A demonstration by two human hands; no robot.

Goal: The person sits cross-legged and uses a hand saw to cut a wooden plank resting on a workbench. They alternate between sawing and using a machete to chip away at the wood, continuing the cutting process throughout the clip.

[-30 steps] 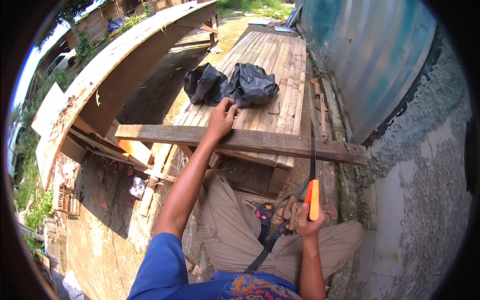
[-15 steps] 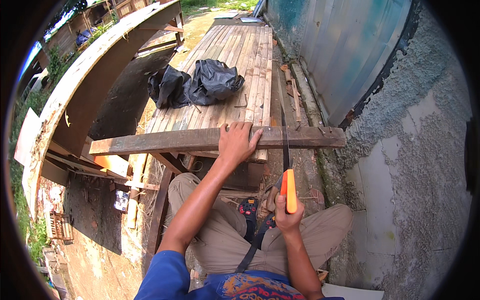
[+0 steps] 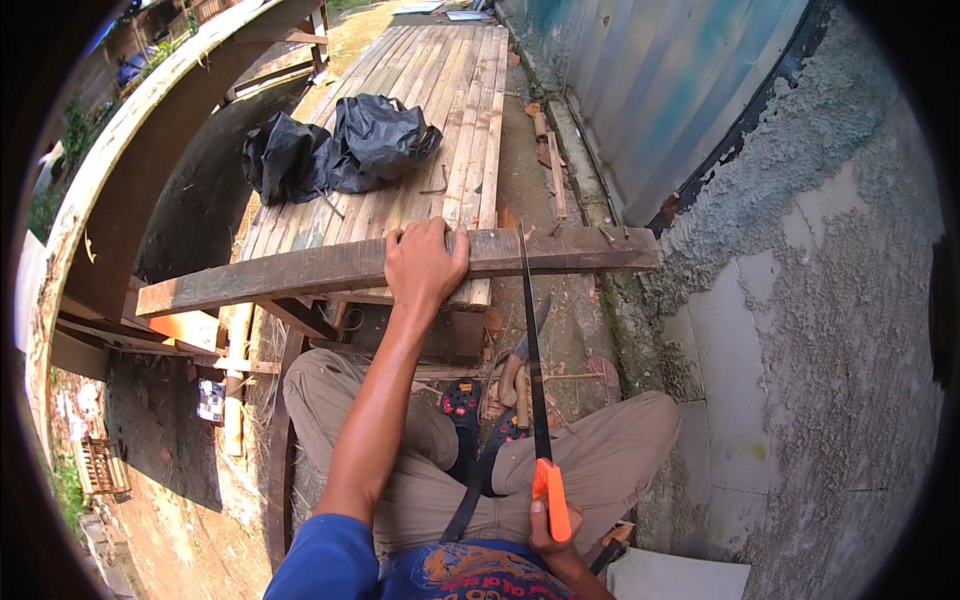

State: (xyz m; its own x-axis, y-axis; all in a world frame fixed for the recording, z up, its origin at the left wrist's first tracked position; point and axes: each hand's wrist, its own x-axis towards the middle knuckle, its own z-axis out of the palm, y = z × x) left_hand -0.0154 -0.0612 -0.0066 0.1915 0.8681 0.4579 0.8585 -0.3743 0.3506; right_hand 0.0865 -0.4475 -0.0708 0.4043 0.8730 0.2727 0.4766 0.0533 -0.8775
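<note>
A dark wooden beam (image 3: 310,270) lies crosswise in front of me, with several bent nails near its right end. My left hand (image 3: 425,265) presses on the beam, its fingers curled over the far edge. My right hand (image 3: 552,530), low near my lap, is closed round the orange handle of a handsaw (image 3: 538,400). The saw's dark blade points away from me, and its tip reaches the beam to the right of my left hand.
Beyond the beam stands a bamboo-slat bench (image 3: 465,110) bearing a crumpled black plastic bag (image 3: 375,145) and loose nails. A rough wall (image 3: 830,330) rises close on the right. A long curved-looking wooden board (image 3: 130,130) runs along the left. A wooden-handled tool (image 3: 512,375) lies near my feet.
My right hand has drawn the saw back toward my lap, so mostly its tip end is now at the beam. The view has shifted; my left hand stays on the beam.
</note>
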